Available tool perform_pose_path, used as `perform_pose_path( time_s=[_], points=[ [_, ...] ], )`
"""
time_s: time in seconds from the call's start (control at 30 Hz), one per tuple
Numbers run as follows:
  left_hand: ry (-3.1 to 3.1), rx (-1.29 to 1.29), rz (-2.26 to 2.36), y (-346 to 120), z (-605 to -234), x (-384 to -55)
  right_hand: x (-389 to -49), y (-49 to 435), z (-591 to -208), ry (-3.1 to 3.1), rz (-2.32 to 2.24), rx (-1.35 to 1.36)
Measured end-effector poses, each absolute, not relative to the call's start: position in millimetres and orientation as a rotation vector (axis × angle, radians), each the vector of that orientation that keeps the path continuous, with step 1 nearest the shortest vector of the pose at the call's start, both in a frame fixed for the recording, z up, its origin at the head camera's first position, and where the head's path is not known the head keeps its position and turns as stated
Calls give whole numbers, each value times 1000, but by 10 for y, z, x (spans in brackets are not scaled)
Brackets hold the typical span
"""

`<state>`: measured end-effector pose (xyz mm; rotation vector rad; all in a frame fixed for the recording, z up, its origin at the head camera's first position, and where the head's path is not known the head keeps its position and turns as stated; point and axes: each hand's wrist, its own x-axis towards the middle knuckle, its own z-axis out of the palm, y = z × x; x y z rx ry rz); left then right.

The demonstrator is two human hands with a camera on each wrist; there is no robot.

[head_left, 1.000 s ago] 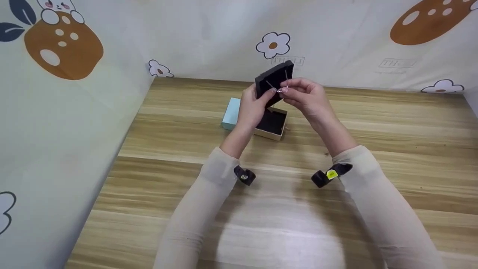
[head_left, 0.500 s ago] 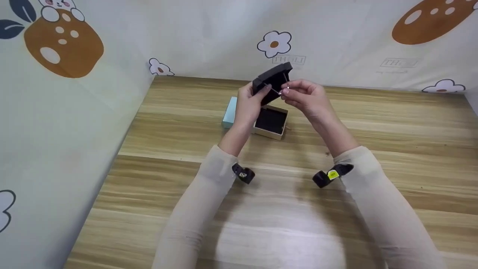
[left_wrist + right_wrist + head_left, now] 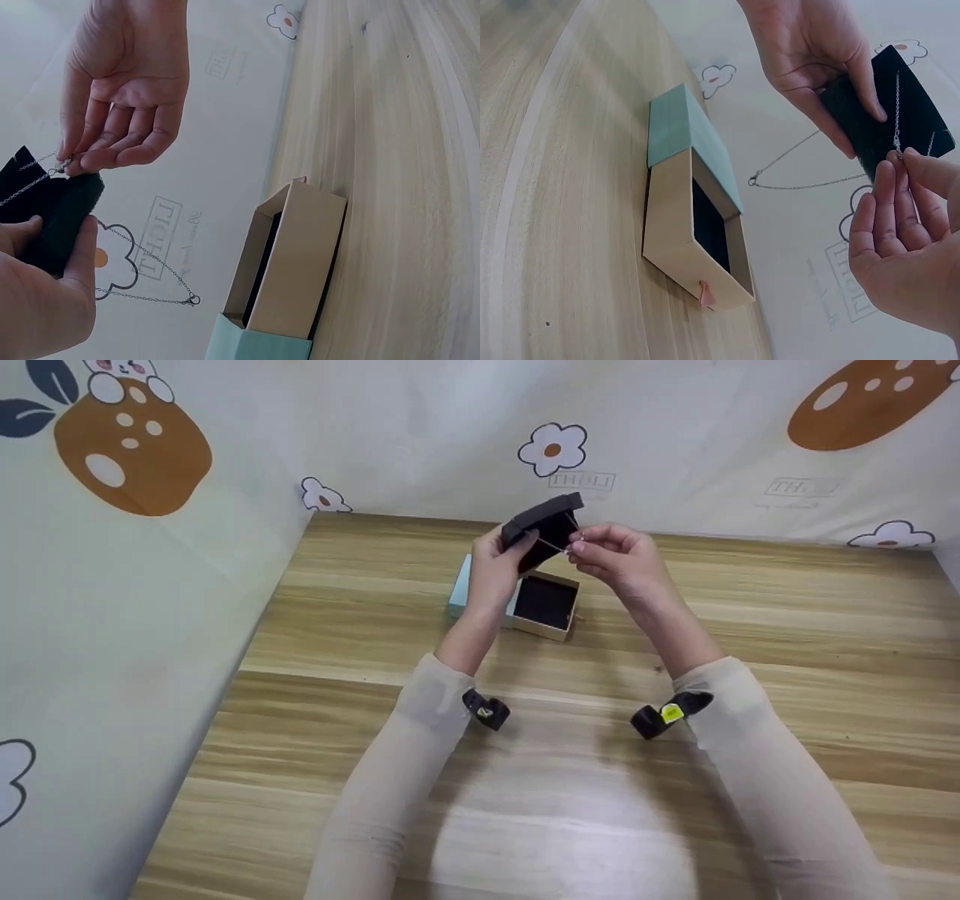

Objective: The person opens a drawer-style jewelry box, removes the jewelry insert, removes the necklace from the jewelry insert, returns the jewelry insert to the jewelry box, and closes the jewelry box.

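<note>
My left hand (image 3: 493, 575) grips a black velvet necklace pad (image 3: 541, 513), thumb on its face and fingers behind, raised above the table and tilted. A thin silver necklace (image 3: 898, 105) runs across the pad's face. My right hand (image 3: 626, 561) pinches its small pendant between thumb and forefinger, drawing the chain away from the pad's face; the other fingers curl loosely. In the left wrist view, the rest of the chain hangs in a loop behind the pad, with a clasp (image 3: 194, 300) at its lowest point. The fingertips largely hide the pendant.
Below the hands, a drawer-style gift box stands on the wooden table (image 3: 360, 712). Its beige drawer (image 3: 676, 217), lined in black, sticks out of the teal sleeve (image 3: 671, 124) and has a pink ribbon tab (image 3: 706, 294). A patterned sheet (image 3: 420, 442) rises behind the table.
The left hand has shifted slightly left and tipped the pad so its top edge is lower. More chain now stretches between pad and right hand, which has moved very little.
</note>
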<state>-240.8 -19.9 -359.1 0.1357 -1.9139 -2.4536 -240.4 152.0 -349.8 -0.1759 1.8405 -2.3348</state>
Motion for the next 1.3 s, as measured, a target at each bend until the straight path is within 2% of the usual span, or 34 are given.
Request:
perform_pose_path(
  time_s=[1.3],
  points=[
    [-1794,118,-2606,-249,-3609,-2429,-2411,1623,-3543,1860,-2325,-144]
  ],
)
